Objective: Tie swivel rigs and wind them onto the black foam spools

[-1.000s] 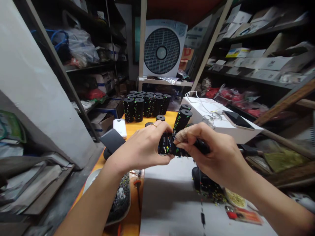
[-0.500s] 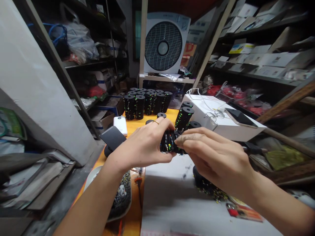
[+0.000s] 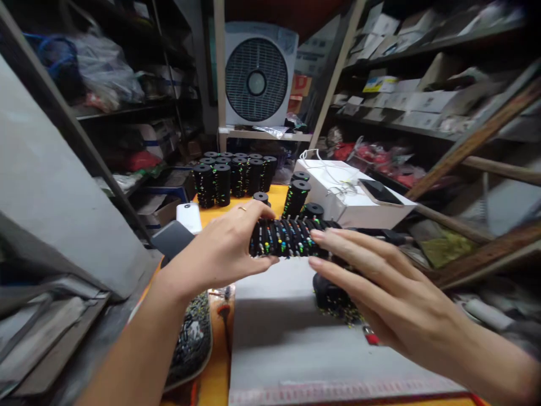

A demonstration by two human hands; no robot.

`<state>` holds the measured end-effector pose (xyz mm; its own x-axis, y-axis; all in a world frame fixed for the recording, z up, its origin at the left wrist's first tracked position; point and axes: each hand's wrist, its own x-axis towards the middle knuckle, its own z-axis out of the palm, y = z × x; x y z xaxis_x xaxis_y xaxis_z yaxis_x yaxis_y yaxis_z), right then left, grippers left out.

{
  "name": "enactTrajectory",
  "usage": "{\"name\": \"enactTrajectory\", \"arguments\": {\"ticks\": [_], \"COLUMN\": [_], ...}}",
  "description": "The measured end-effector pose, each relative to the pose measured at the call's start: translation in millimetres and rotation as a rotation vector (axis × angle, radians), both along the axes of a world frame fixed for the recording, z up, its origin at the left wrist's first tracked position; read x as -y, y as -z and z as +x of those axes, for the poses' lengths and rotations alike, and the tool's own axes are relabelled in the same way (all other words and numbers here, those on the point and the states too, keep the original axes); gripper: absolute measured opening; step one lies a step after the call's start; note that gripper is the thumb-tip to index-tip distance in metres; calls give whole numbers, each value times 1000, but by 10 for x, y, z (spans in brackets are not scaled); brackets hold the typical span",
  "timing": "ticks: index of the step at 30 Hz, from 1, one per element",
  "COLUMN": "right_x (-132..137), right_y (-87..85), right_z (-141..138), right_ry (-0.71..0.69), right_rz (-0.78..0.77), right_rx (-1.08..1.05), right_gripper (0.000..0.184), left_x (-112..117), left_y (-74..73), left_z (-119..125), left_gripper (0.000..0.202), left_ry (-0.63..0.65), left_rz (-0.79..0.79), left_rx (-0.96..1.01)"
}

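Level above the white work surface [image 3: 270,349] is a black roll [image 3: 287,237] ringed with black cord-like bands carrying small coloured beads. My left hand [image 3: 224,248] wraps round its left end, thumb below and fingers over the top. My right hand [image 3: 393,293] is at the other end with fingers stretched and spread, the tips at or touching the bands; that end is partly hidden behind it. Below the roll, a black bundle with yellow-green specks [image 3: 333,296] lies partly behind my right hand. Further back stand similar black rolls [image 3: 298,197].
Several upright black rolls [image 3: 222,186] stand on the yellow tabletop [image 3: 273,193]. A tray of small dark pieces [image 3: 194,344] lies left. A white box [image 3: 355,214] bears a phone [image 3: 380,192] and glasses. A box fan [image 3: 257,79] and loaded shelves surround the table.
My right hand has gone from a pinch on the bands to spread fingers further right. More of the beaded roll shows between my hands. The whole view has shifted.
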<state>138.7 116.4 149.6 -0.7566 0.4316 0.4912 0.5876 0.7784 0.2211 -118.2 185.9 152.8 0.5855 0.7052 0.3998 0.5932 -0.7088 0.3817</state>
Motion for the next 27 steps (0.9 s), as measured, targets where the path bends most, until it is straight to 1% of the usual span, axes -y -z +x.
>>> {"name": "enactTrajectory", "arguments": {"ticks": [2, 4, 5, 6, 7, 9, 11, 13, 15, 17, 20, 23, 25, 27], "right_x": [169, 313, 367, 407, 433, 448, 432, 408, 399, 418, 479, 529, 546, 564], "right_y": [131, 356, 493, 635, 773, 1007, 1163, 1244, 1274, 1285, 1325, 1423, 1475, 1459], "right_z": [212, 388, 455, 505, 540, 571, 571, 556, 531, 491, 411, 342, 310, 283], "right_ry": [119, 249, 339, 437, 481, 544, 584, 630, 668, 674, 624, 568, 539, 505], "right_rz": [-147, -382, -448, -492, -502, -508, -498, -481, -459, -447, -438, -402, -370, -355], "right_rx": [-119, -126, -114, -113, -119, -137, -164, -196, -223, -237, -240, -247, -263, -285], "right_gripper": [33, 17, 15, 16, 15, 14, 12, 10, 10, 11, 15, 18, 19, 20], "left_x": [4, 3, 1, -3, -7, -18, -29, -38, -46, -57, -86, -109, -107, -93], "left_y": [-16, -21, -18, -12, -4, 13, 22, 18, 5, -8, 0, 27, 33, 22], "left_z": [-54, -125, -159, -188, -208, -217, -195, -162, -139, -135, -156, -179, -185, -186], "left_gripper": [53, 68, 76, 81, 84, 84, 81, 78, 74, 69, 64, 58, 54, 52], "left_ry": [7, 24, 24, 19, 13, 2, 5, 11, 36, 64, 64, 23, 25, 39], "left_rz": [22, -11, -47, -81, -107, -130, -132, -116, -81, -56, -55, -106, -146, -181], "left_rx": [-45, -99, -121, -138, -148, -150, -139, -118, -95, -73, -51, -28, 0, 28]}}
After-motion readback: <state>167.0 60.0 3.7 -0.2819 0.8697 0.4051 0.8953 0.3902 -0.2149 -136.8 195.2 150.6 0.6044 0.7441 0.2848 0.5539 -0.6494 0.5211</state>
